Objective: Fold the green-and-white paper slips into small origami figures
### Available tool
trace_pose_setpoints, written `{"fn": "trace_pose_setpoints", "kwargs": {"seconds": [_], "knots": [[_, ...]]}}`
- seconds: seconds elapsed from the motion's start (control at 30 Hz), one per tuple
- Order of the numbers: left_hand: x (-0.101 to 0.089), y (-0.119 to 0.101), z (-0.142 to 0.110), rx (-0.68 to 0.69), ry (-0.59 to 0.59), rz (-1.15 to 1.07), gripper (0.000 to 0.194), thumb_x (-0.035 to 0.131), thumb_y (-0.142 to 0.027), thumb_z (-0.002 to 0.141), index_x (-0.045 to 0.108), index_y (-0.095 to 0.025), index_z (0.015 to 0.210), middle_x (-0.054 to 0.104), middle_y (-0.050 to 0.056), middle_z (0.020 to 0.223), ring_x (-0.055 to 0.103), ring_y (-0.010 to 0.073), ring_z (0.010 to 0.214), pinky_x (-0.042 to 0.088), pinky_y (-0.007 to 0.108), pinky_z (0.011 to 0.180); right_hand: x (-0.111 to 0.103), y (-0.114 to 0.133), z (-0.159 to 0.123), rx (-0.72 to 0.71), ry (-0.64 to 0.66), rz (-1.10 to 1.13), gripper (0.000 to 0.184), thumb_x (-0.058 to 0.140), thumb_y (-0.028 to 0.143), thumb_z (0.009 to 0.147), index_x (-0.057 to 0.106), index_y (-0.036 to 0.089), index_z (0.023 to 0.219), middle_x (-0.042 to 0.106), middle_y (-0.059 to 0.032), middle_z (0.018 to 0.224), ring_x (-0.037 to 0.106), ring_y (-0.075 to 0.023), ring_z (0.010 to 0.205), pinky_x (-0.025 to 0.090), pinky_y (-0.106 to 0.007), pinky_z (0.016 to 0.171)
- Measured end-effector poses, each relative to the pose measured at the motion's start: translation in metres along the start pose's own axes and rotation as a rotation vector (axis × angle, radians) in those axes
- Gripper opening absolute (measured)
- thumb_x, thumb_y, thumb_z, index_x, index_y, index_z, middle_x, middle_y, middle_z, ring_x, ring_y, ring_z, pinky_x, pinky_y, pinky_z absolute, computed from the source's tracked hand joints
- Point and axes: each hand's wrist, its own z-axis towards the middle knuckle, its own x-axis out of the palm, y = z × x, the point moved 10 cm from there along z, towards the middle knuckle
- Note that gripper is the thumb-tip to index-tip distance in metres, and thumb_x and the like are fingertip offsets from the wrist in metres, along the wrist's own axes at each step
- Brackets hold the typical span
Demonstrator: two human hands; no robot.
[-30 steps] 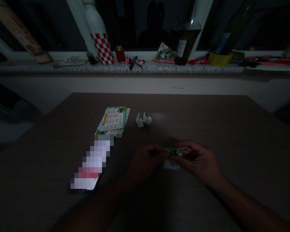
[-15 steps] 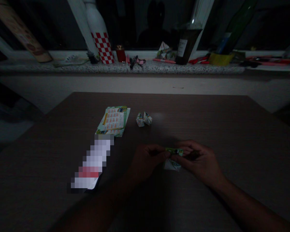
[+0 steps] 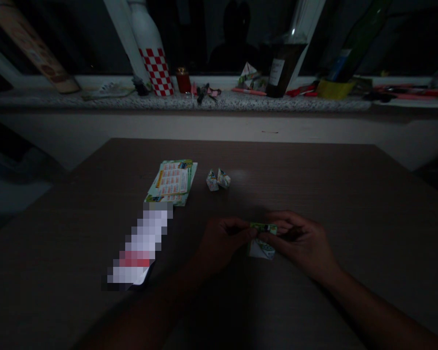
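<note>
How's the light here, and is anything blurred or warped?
Head view: very dim, the left hand and right hand in shade; head view: a faint glare on the table beside the folded papers; head view: coarse blocks mask the phone; head view: checkered bottle leans, perhaps from lens distortion.

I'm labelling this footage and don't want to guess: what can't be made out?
All in the head view, now:
Upper part of the folded paper: partly covered by the fingers of the left hand and right hand.
Screen of the phone: hidden by pixelation.
Small print on the paper stack: too small and dim.
Top of the green bottle: cut off by the upper edge.
</note>
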Motion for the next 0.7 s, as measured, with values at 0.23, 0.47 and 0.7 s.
{"fn": "trace_pose_setpoints", "kwargs": {"seconds": [0.23, 0.47, 0.7], "knots": [[-0.002, -0.005, -0.001, -0.004, -0.027, 0.013, 0.015, 0.073, -0.029, 0.069, 0.074, -0.015, 0.073, 0.070, 0.002, 0.067, 0.058, 0.0136, 0.061, 0.041, 0.023, 0.058, 0.002, -0.002, 0.001, 0.021, 0.019, 0.046, 0.029, 0.077, 0.026, 0.067, 0.066, 0.019, 0.093, 0.075, -0.0031, 0.074, 0.072, -0.0175, 0.064, 0.061, -0.025, 0.056], [-0.006, -0.008, -0.002, 0.019, -0.072, 0.004, 0.013, 0.071, -0.028, 0.070, 0.072, -0.015, 0.069, 0.065, 0.000, 0.061, 0.054, 0.0116, 0.057, 0.038, 0.022, 0.055, 0.000, -0.014, 0.003, 0.159, 0.018, 0.050, 0.030, 0.079, 0.028, 0.063, 0.069, 0.017, 0.089, 0.076, -0.0029, 0.071, 0.071, -0.0173, 0.060, 0.059, -0.025, 0.056], [-0.006, -0.007, -0.003, 0.009, -0.086, -0.033, 0.012, 0.073, -0.027, 0.069, 0.073, -0.015, 0.068, 0.066, 0.000, 0.061, 0.054, 0.0112, 0.056, 0.038, 0.022, 0.055, 0.000, -0.021, 0.003, 0.266, -0.002, 0.123, 0.019, 0.082, 0.024, 0.059, 0.071, 0.017, 0.073, 0.074, -0.0020, 0.063, 0.067, -0.0140, 0.052, 0.054, -0.021, 0.049]]}}
